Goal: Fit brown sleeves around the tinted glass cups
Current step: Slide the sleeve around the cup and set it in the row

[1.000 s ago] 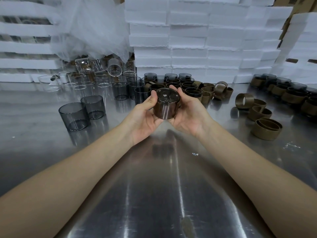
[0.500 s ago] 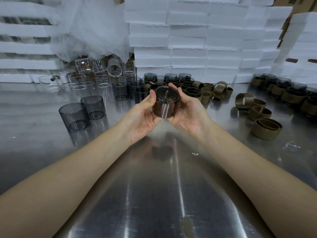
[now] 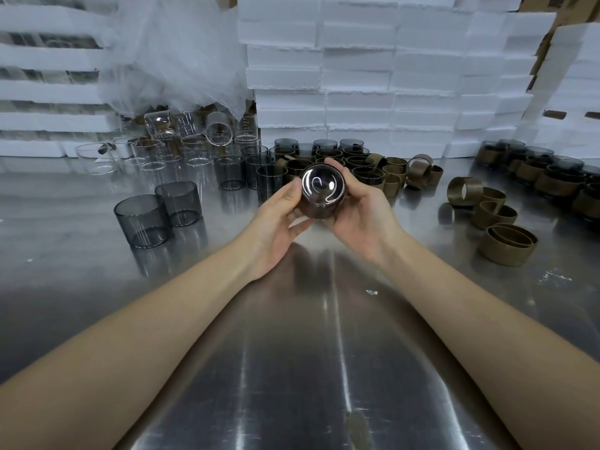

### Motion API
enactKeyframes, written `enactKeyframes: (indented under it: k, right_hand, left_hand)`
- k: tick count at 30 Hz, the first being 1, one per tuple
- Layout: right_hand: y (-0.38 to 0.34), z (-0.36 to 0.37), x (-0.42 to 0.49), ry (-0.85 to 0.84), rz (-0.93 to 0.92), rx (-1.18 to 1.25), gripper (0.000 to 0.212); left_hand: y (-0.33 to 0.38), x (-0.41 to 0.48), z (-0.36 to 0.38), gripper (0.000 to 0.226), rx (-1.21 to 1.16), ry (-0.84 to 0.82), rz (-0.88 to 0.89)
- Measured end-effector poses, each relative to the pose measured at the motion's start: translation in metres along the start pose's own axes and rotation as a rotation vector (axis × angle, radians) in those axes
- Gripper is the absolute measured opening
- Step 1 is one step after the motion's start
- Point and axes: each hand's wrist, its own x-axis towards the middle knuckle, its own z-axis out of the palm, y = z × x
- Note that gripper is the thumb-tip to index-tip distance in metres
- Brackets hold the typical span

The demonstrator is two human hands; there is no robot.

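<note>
Tinted glass, wrapped in brown: one cup (image 3: 322, 193) is being held above the steel table (image 3: 292, 368), tilted so one glossy round end is facing the camera. A brown sleeve (image 3: 319, 212) is seen around its wall; whether it is seated flush cannot be told.

The cup is being cradled between both hands. The left hand (image 3: 279, 222) is curled on the left side, thumb resting at the rim; the right hand (image 3: 358, 209) is wrapped on the right, fingertips reaching over the top edge. Both sets of fingers are closed partway around the cup, not clenched.

Judged step: the sleeve is being pressed or checked for an even fit. It is best done by pushing evenly round the rim with both thumbs, turning the cup as needed, so the sleeve is not being skewed.

Bare tinted cups (image 3: 159, 212) are standing well apart to the left. Loose sleeves (image 3: 493, 225) are lying to the right. Finished cups (image 3: 552, 177) are grouped far right. White foam trays (image 3: 357, 76) are stacked behind.
</note>
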Motion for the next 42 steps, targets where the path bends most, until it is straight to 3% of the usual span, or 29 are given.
enactKeyframes:
  k: [3,6,12,15,20,27,32,36,39,42]
  right_hand:
    - [-0.003,-0.001,-0.004,-0.025,-0.073,-0.165,0.03]
    - [0.0,0.001,-0.005,-0.003,-0.079,-0.209,0.034]
    - [0.004,0.001,-0.002,0.053,0.13,-0.104,0.043]
    - [0.007,-0.001,-0.002,0.022,0.202,-0.081,0.055]
    - [0.008,0.001,-0.002,0.049,0.178,-0.073,0.058]
    - [0.007,-0.004,-0.001,0.033,0.158,-0.123,0.066]
    - [0.007,-0.002,-0.003,-0.007,0.022,-0.394,0.049]
    - [0.01,-0.005,-0.003,0.142,-0.077,-0.497,0.04]
    - [0.009,-0.012,0.0,0.343,-0.185,-0.783,0.036]
    - [0.005,-0.02,0.004,0.449,-0.317,-1.059,0.037]
  left_hand:
    - [-0.005,-0.001,0.003,0.062,0.222,0.019,0.064]
    - [-0.01,-0.004,0.0,0.062,0.297,0.101,0.17]
    - [-0.009,-0.003,0.001,0.074,0.392,0.136,0.347]
    - [-0.009,-0.005,0.004,0.075,0.427,0.133,0.375]
    - [-0.008,-0.006,0.005,0.082,0.454,0.137,0.373]
    - [-0.006,-0.007,0.006,0.072,0.426,0.17,0.371]
    - [-0.008,-0.006,0.004,0.067,0.515,0.197,0.385]
    - [-0.008,-0.006,0.004,0.069,0.653,0.194,0.351]
    - [-0.009,-0.008,0.001,0.067,0.932,0.257,0.337]
    - [-0.011,-0.006,-0.011,0.054,1.51,0.327,0.329]
